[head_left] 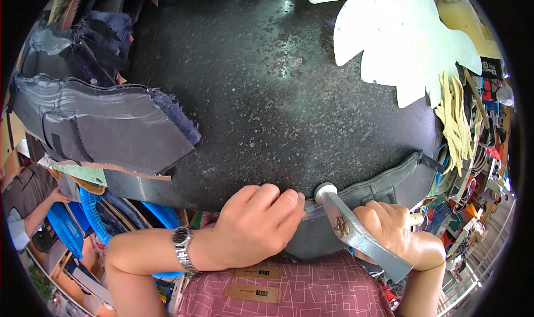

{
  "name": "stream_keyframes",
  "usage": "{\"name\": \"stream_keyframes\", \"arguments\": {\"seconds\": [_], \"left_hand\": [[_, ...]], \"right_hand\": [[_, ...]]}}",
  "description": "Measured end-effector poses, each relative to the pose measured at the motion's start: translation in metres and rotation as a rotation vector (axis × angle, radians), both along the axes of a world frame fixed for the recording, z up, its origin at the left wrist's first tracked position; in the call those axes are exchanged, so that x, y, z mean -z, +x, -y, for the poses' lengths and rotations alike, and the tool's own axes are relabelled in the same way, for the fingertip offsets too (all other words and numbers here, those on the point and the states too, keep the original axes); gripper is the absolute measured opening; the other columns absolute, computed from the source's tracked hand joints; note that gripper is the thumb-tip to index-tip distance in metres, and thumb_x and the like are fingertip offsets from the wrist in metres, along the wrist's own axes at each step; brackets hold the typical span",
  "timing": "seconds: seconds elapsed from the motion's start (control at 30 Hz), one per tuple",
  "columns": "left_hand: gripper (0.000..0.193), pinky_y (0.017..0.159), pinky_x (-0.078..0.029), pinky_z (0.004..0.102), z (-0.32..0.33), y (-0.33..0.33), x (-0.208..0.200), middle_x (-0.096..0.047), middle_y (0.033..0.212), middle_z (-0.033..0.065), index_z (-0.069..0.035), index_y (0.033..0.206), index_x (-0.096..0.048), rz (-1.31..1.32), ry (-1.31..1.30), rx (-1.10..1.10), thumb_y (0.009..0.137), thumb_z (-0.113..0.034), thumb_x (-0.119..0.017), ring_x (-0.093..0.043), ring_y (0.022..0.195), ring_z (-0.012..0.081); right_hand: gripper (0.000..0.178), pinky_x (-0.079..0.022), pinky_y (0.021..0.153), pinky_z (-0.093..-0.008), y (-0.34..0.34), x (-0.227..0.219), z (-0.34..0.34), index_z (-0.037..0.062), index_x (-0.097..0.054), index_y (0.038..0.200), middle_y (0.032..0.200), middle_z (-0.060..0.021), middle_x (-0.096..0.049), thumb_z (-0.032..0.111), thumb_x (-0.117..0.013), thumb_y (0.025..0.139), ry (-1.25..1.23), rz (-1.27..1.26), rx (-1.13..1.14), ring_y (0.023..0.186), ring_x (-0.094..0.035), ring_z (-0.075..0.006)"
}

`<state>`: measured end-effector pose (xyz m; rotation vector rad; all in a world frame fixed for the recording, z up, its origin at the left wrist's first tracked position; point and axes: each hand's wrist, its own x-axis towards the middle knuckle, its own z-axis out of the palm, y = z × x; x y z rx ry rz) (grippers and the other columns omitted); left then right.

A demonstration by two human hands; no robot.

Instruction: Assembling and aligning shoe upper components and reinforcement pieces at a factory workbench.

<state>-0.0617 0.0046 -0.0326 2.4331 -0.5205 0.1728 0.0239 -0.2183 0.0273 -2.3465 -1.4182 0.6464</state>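
A dark, speckled table [250, 122] with a worn top fills the middle, with crowded shelving on the right and blue plastic baskets [92, 208] on the floor side at the left, where another person [30, 205] sits or stands. On the table's near edge, right of centre, lies a dark grey panel [409, 186] with a wavy, seamed far edge, partly overhanging toward a patterned maroon apron [300, 300]. The right hand [384, 225] is closed around a metal hammer [356, 228], its round face at the panel's seam; the left hand [258, 219] is curled at the panel's left end, and its fingertips are too hidden to tell whether they pinch the edge. The work seems to be partway along this seam: the stretch right of the hammer looks folded and fairly flat, while the part by the left hand is covered, so how much is finished cannot be judged. Far left, similar grey panels [111, 122] with blue fur lie heaped, their far edges smeared pale; whether they are done or waiting is unclear. A white scalloped sheet [395, 38] and pale yellow gloves [456, 122] lie at the far right. As for writing, two tan labels [253, 293] on the apron carry small dark printed patches, and a black box [492, 68] at the right rim bears light lettering.
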Motion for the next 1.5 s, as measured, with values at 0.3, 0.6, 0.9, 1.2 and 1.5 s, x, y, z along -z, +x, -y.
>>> {"name": "stream_keyframes", "arguments": {"seconds": [0.3, 0.6, 0.9, 1.2, 1.5], "left_hand": [[0.022, 0.067, -0.041, 0.0293, 0.011, -0.020, 0.013, -0.059, 0.084, 0.0045, 0.000, 0.090, -0.065, 0.073, -0.148, -0.052, 0.072, -0.011, -0.067, -0.054, 0.071, 0.0159], [0.020, 0.064, -0.043, 0.0273, 0.024, -0.019, 0.009, -0.062, 0.075, 0.0076, 0.003, 0.083, -0.070, 0.564, 0.511, 0.111, 0.075, -0.011, -0.057, -0.054, 0.066, 0.0159], [0.021, 0.070, -0.044, 0.0289, 0.035, -0.024, 0.006, -0.058, 0.071, 0.0044, 0.000, 0.083, -0.069, 0.600, 0.729, 0.148, 0.070, -0.009, -0.055, -0.056, 0.071, 0.0155], [0.042, 0.073, -0.045, 0.0356, 0.024, -0.026, 0.001, -0.062, 0.094, 0.0128, 0.002, 0.100, -0.064, 0.171, 0.166, -0.069, 0.080, -0.035, -0.067, -0.058, 0.081, 0.0249], [0.039, 0.068, -0.053, 0.0371, -0.040, 0.051, -0.064, -0.064, 0.092, 0.0137, -0.004, 0.104, -0.057, 0.030, -0.309, -0.027, 0.068, -0.001, -0.071, -0.065, 0.081, 0.0298]], "right_hand": [[0.028, -0.038, 0.035, -0.0325, -0.004, -0.002, 0.000, 0.0034, -0.048, 0.087, 0.062, -0.0031, -0.039, 0.019, -0.062, 0.069, -0.007, 0.036, 0.010, 0.046, -0.050, -0.0171], [0.031, -0.041, 0.040, -0.0307, 0.011, -0.011, -0.005, 0.0022, -0.052, 0.090, 0.063, -0.0026, -0.041, 0.021, -0.063, 0.067, 0.017, -0.047, -0.072, 0.050, -0.053, -0.0163], [0.027, -0.042, 0.042, -0.0303, 0.011, -0.017, -0.015, 0.0027, -0.051, 0.086, 0.064, -0.0022, -0.041, 0.018, -0.061, 0.067, -0.070, 0.029, -0.217, 0.050, -0.052, -0.0165], [0.017, -0.043, 0.041, -0.0326, 0.011, -0.019, -0.005, 0.0065, -0.050, 0.080, 0.061, -0.0034, -0.042, 0.015, -0.061, 0.070, -0.068, 0.150, -0.188, 0.050, -0.053, -0.0172], [0.024, -0.047, 0.077, -0.0308, 0.029, -0.087, 0.034, -0.0010, -0.057, 0.109, 0.094, -0.0099, -0.061, 0.015, -0.058, 0.091, 0.373, 0.545, 0.385, 0.088, -0.059, -0.0217]]}}
